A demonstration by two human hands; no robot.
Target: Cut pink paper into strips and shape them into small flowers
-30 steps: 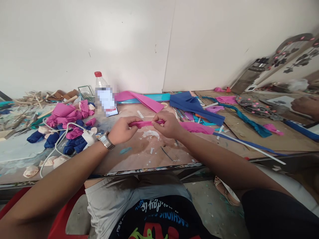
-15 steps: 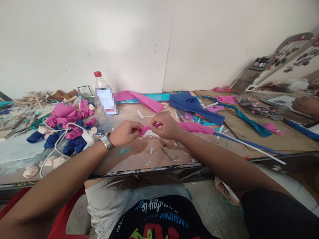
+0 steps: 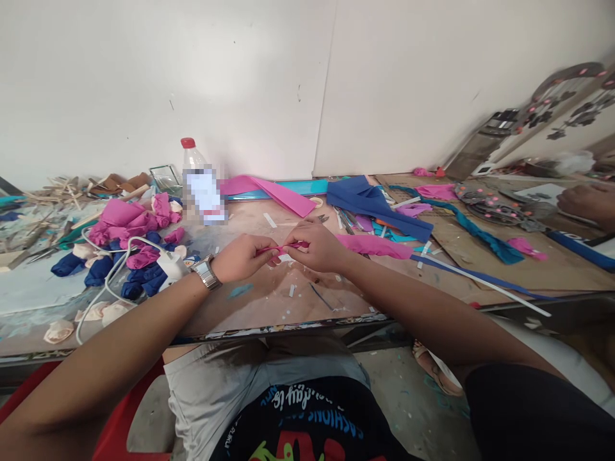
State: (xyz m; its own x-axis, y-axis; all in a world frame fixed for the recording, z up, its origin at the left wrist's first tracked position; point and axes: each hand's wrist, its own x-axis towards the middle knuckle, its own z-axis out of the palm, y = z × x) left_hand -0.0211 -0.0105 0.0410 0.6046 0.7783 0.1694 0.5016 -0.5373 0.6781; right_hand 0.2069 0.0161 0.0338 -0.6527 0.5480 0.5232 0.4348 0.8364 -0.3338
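A long pink strip [image 3: 379, 246], paper or cloth, runs from between my fingers to the right across the table. My left hand [image 3: 245, 257], with a metal watch at the wrist, pinches its narrow folded end. Close beside it, my right hand [image 3: 317, 246] grips the same strip, the fingertips of both hands nearly touching. Past my right forearm, the strip's far end meets a blue strip [image 3: 461, 274] and a thin white stick [image 3: 500, 291]. Part of the pink strip is hidden behind my right hand.
Pink, blue and cream rolled flowers [image 3: 127, 221] pile at the left beside a white charger and cable [image 3: 169, 264]. A red-capped bottle [image 3: 188, 145] stands by the wall. Folded blue material [image 3: 365, 202] lies ahead. Another person's hand [image 3: 589, 203] is at far right.
My hands have drawn closer together, the right one shifting slightly left. Between them the pink strip is now narrower and more tightly folded.
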